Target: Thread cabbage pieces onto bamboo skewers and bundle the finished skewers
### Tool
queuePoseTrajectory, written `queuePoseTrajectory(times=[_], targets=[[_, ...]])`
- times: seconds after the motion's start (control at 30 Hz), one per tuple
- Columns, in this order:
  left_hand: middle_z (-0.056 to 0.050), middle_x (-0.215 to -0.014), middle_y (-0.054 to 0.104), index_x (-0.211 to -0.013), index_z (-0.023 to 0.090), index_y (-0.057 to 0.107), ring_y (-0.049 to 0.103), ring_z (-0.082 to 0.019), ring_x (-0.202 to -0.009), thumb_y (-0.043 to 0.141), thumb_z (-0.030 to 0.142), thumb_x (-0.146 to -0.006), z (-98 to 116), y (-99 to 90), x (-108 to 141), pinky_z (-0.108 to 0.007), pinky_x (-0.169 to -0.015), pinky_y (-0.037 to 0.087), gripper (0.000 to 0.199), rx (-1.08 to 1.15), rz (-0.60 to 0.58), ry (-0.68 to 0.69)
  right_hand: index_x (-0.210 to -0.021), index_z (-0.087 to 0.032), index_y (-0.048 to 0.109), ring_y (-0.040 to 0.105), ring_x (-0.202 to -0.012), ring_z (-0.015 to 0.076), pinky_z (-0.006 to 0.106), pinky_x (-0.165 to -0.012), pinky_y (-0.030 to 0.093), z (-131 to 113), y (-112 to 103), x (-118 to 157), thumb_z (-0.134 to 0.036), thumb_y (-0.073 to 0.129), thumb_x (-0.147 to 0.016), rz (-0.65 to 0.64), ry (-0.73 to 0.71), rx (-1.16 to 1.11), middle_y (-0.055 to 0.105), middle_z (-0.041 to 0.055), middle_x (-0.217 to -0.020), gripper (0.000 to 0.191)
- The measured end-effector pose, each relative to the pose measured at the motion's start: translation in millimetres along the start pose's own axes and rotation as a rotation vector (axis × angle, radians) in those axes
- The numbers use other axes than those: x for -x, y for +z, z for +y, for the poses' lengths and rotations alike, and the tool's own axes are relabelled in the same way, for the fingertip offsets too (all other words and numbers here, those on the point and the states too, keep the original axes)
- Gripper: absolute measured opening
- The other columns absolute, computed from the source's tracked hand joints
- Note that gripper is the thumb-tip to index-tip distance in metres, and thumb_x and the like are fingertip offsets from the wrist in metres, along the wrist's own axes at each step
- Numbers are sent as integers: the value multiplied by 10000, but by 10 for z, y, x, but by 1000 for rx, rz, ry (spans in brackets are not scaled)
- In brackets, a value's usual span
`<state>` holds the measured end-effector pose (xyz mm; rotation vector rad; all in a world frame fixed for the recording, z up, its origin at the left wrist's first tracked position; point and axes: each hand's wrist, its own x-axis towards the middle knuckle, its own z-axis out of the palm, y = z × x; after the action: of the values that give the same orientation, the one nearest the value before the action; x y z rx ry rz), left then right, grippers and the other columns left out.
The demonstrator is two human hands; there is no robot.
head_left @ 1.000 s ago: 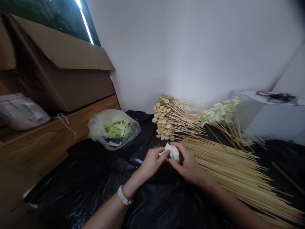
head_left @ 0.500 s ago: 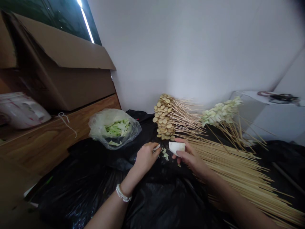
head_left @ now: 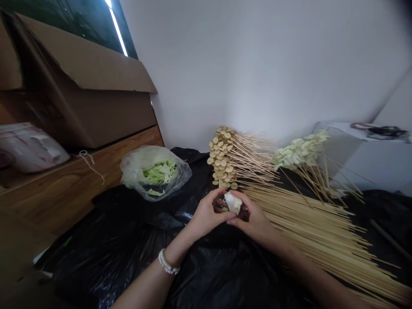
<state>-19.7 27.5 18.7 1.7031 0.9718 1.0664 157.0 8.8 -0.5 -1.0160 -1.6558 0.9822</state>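
A small white piece [head_left: 233,202], block-like with a paler, slightly translucent look, sits between my two hands; what it is I cannot make out. My left hand [head_left: 207,213] curves around its left side, fingers at the top edge and thumb underneath. From the other side my right hand [head_left: 252,216] grips it between index finger and thumb. The thumbs almost meet below it. Small pale green scraps [head_left: 224,209] show partly behind the fingers. Just beyond, skewered potato slices [head_left: 222,156] are stacked against the wall.
Bare bamboo skewers [head_left: 315,227] spread across the right. Skewered cabbage pieces [head_left: 301,150] lie behind them. At left is a plastic bag [head_left: 133,171] holding cut cabbage [head_left: 160,171]. Black plastic sheeting [head_left: 212,274] covers the work surface. A cardboard box [head_left: 109,116] and white bucket [head_left: 32,148] stand further left.
My left hand has moved right and opened out around the white piece, meeting my right hand. The white piece has turned and tilted. The small white bit at my left fingertips no longer shows.
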Motion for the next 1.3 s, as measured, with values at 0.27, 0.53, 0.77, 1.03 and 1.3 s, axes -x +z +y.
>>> queuePoseTrajectory(times=[0.27, 0.53, 0.77, 1.03, 1.3], targets=[[-120, -1127, 641, -1199, 177, 626, 634, -203, -913, 818, 302, -644, 6, -22, -7, -301, -745, 544, 600, 62, -41, -38, -1358, -274, 456, 616, -1070, 242, 432, -878, 529, 24, -42, -7, -249, 711, -731, -36, -45, 75, 578, 82, -1307, 677], [-127, -1236, 586, -1243, 189, 599, 628, -207, -978, 731, 299, -750, 0, -18, 4, -322, -801, 550, 522, 65, -81, 33, -1376, -253, 429, 641, -1037, 215, 401, -873, 549, 1, -43, -5, -224, 609, -806, -58, -72, 46, 573, 95, -1313, 599], [-108, -1197, 622, -1286, 179, 551, 622, -203, -1005, 594, 143, -772, 3, 9, 9, -315, -832, 539, 517, -29, -87, 42, -1355, -234, 448, 611, -1087, 220, 409, -941, 509, 23, -37, -9, -142, 548, -778, 0, -146, 172, 582, 90, -1296, 594], [-82, -1215, 591, -1342, 212, 489, 562, -215, -1071, 467, 48, -749, 97, -15, 72, -379, -969, 442, 616, -340, -36, 200, -1295, -229, 475, 595, -1070, 211, 387, -946, 483, -102, -28, 19, -98, 504, -735, -15, -199, 283, 593, 71, -1255, 575], [-137, -1326, 496, -1328, 173, 461, 468, -234, -1241, 430, 63, -834, -4, 123, 106, -414, -1074, 376, 507, -474, 59, 328, -1279, -220, 454, 603, -1035, 201, 367, -909, 488, -81, -41, 12, -78, 490, -716, -1, -220, 339, 606, 73, -1217, 581]])
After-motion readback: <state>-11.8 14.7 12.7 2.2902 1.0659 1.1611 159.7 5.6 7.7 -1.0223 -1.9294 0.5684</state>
